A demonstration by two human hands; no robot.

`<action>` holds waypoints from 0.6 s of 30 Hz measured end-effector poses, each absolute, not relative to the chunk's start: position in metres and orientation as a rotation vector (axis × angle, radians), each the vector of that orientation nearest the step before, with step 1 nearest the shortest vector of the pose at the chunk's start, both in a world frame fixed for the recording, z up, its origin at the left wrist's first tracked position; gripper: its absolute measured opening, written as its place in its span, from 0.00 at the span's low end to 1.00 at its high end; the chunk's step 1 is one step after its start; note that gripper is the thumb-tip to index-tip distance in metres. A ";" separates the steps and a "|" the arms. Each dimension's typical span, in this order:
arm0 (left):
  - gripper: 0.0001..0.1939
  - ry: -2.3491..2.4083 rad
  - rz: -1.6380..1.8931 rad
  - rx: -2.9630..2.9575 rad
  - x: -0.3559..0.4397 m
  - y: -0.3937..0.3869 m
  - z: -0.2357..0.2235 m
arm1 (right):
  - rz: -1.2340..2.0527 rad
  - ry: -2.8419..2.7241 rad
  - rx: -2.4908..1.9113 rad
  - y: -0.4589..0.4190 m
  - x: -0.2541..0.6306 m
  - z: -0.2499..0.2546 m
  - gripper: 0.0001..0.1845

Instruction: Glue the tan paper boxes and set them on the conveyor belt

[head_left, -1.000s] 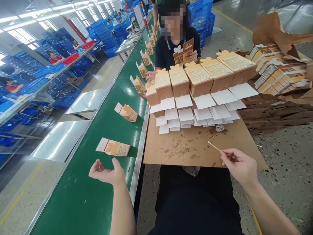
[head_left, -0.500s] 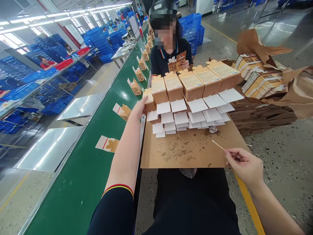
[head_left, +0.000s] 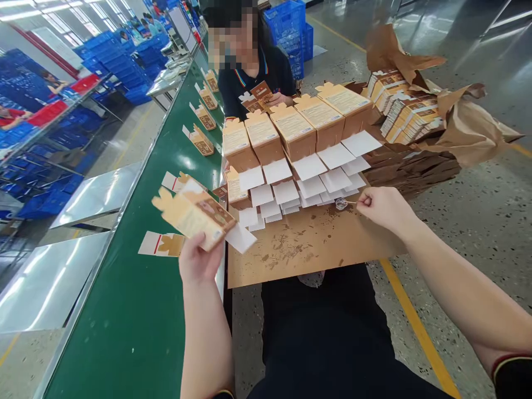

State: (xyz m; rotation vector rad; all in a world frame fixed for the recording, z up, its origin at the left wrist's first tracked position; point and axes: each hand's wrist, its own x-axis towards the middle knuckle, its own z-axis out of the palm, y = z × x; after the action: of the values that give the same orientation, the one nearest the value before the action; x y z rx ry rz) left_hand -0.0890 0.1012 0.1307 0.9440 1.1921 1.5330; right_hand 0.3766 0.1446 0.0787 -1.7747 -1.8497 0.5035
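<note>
My left hand (head_left: 200,265) grips a small printed carton (head_left: 201,219) low on its side, lifted over the edge of the green belt. Its scalloped flap points up and left, and a white flap sticks out at the lower right. Pinched in my right hand (head_left: 385,208) is a cotton swab (head_left: 351,203), its far end at a small clear dish (head_left: 341,205). The dish rests on a stained cardboard sheet (head_left: 307,238), near piled cartons (head_left: 293,124) whose white flaps face me. Whether the swab tip touches the dish's contents, I cannot tell.
Cartons stand in a row on the green belt (head_left: 120,310) at left; one (head_left: 162,244) lies close to my left hand. A co-worker (head_left: 253,83) opposite holds a flat carton. Bundled flat cartons (head_left: 409,105) sit in torn brown paper at right.
My left hand has taken a carton from the near left of the pile and brought it toward me. My right hand has moved forward and left, bringing the swab to the dish.
</note>
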 end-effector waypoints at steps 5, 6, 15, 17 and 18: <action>0.42 1.314 1.356 0.767 -0.075 0.035 0.069 | 0.474 -2.039 -1.724 0.168 0.370 0.063 0.19; 0.42 1.339 1.331 0.758 -0.073 0.031 0.057 | 0.471 -2.058 -1.735 0.171 0.369 0.062 0.20; 0.45 1.448 1.355 0.812 -0.050 0.031 0.011 | 0.502 -1.800 -1.697 0.105 0.353 0.070 0.05; 0.44 1.440 1.350 0.814 -0.049 0.031 0.010 | 0.702 -1.806 -1.498 0.071 0.319 0.061 0.07; 0.43 1.438 1.342 0.814 -0.049 0.031 0.010 | 0.820 -1.846 -1.380 0.055 0.299 0.054 0.09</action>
State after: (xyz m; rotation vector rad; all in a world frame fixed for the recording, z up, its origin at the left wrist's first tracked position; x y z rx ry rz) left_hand -0.0486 0.0310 0.0099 0.8135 1.4376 1.3417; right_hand 0.2986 0.0551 0.0537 -1.3799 -1.8464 0.8197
